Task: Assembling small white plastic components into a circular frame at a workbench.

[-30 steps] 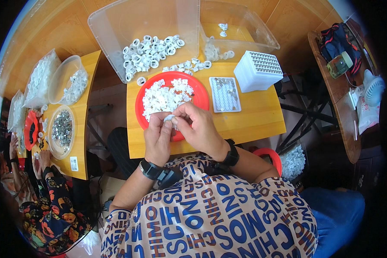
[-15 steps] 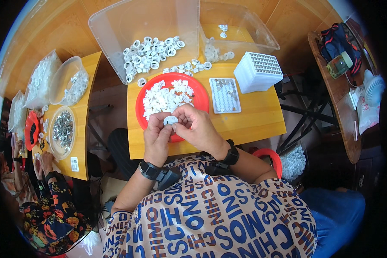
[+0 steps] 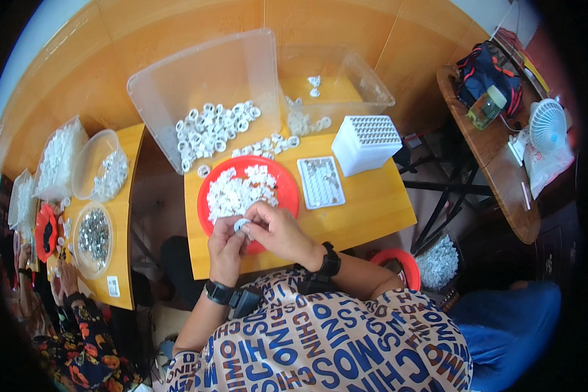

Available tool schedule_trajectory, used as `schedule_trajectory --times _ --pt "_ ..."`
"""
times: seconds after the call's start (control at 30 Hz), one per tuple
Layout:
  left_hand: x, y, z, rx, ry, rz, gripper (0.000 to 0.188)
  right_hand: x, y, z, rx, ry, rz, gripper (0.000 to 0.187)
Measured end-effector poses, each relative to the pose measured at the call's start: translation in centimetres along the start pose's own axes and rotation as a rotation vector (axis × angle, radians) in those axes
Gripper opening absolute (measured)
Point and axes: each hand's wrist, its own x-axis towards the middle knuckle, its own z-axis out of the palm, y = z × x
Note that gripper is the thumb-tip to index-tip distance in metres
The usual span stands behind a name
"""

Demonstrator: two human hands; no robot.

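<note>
Over the front rim of a red plate (image 3: pixel 291 185), my two hands meet around a small round white plastic piece (image 3: pixel 241 224). My left hand (image 3: pixel 226 247) pinches it from the left, and my right hand (image 3: pixel 276 230) grips its right side with thumb and forefinger. Part of the piece is hidden by the fingers. A heap of small white plastic parts (image 3: pixel 232 195) fills the plate. To its right lies a white tray (image 3: pixel 325 201) with round pockets, some holding small silvery discs (image 3: pixel 320 171).
White ring-shaped parts (image 3: pixel 212 130) lie in a tipped clear bin (image 3: pixel 202 78). Behind the tray stand stacked white trays (image 3: pixel 367 151). A red-rimmed bucket (image 3: pixel 398 258) is below right. At left, a co-worker's hands (image 3: pixel 65 281) work beside a bowl of metal bits (image 3: pixel 94 238).
The whole view has shifted, so the table sits lower and further left. Both hands still hold the white piece; its slotted face shows less than before.
</note>
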Motion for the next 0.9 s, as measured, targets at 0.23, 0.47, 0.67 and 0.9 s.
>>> schedule_trajectory --times 0.23,0.47,0.67,0.9 --pt "-0.2 0.2 1.2 -0.039 0.046 0.051 0.017 -0.1 -0.8 0.4 -0.042 0.107 -0.093 0.011" --pt "0.4 -0.5 1.0 -0.076 0.044 -0.001 0.014 -0.1 0.0 0.3 -0.096 0.116 -0.098 0.012" --pt "1.1 -0.6 -0.4 0.095 -0.016 0.025 0.022 1.6 -0.4 -1.1 -0.257 0.043 -0.175 0.011" --pt "0.6 0.3 -2.1 0.010 0.086 -0.004 0.034 11.1 -4.0 -12.8 -0.613 0.672 -0.242 0.013"
